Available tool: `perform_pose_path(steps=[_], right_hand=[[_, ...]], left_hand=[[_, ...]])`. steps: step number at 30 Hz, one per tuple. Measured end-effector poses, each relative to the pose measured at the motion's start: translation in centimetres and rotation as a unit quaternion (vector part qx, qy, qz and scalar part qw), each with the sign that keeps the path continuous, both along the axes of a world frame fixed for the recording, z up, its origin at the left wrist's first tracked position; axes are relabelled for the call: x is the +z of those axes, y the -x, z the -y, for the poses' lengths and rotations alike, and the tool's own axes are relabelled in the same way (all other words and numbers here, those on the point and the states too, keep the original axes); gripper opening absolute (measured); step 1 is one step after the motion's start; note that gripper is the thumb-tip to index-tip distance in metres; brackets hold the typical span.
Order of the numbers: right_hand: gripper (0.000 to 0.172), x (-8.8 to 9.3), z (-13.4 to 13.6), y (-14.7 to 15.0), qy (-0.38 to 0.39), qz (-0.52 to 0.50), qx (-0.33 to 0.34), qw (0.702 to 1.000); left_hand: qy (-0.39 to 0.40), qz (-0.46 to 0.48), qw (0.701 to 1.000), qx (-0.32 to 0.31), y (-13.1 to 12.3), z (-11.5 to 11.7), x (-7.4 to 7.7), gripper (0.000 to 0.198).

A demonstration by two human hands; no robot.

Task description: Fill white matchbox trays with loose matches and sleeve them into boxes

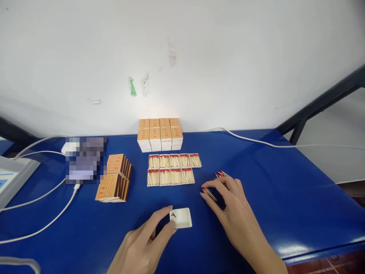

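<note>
Between the thumb and fingers of my left hand (142, 241) is a small white matchbox tray (184, 218), its inside bare except for a dark mark near the left end. My right hand (234, 209), to the right of it, pinches a small bunch of red-tipped matches (210, 194) just above the table. Behind those fingers lie more loose matches (221, 174), partly hidden by the hand. Two rows of matchbox trays (171, 185) packed with matches, heads facing the wall, sit beyond my hands.
Closed matchboxes (160, 134) stand stacked against the white wall (228, 68). Orange matchbox sleeves (112, 184) are piled at the left on the blue table (273, 182). Further left are a blurred-out flat object (87, 158) and white cables (42, 230); another cable (256, 141) runs along the back right.
</note>
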State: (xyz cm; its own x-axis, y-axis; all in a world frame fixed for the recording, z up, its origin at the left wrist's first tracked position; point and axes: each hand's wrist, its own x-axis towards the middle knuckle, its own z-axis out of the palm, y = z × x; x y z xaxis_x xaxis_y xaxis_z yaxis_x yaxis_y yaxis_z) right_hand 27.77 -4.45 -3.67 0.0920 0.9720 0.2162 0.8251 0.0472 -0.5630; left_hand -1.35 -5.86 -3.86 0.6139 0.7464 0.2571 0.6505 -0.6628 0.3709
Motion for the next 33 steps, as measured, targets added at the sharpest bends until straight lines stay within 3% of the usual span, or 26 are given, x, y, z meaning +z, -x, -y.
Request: perform_pose_path(steps=[5,12,22,28,33], right_hand=[[0.021,0.2,0.6,-0.1,-0.005,-0.006,-0.006,1.0],[0.043,-0.3,1.5,0.3,-0.007,-0.013,-0.078,0.997],[0.049,0.1,1.3,2.5,-0.026,-0.033,-0.131,0.99],[0.052,-0.2,1.4,0.5,-0.071,0.024,-0.159,0.984],[0.049,-0.7,1.0,-0.9,-0.09,0.057,-0.131,0.986]], left_hand=[[-0.002,-0.011,1.0,-0.004,0.1,0.1,-0.4,0.047],[-0.034,-0.002,0.999,-0.01,0.4,-0.2,-1.3,0.056],[-0.031,0.001,1.0,-0.003,0.3,0.0,-1.3,0.055],[-0.02,0.008,1.0,-0.005,0.2,0.0,-1.1,0.052],[-0.032,-0.001,0.999,-0.001,0.2,0.0,-1.4,0.056]])
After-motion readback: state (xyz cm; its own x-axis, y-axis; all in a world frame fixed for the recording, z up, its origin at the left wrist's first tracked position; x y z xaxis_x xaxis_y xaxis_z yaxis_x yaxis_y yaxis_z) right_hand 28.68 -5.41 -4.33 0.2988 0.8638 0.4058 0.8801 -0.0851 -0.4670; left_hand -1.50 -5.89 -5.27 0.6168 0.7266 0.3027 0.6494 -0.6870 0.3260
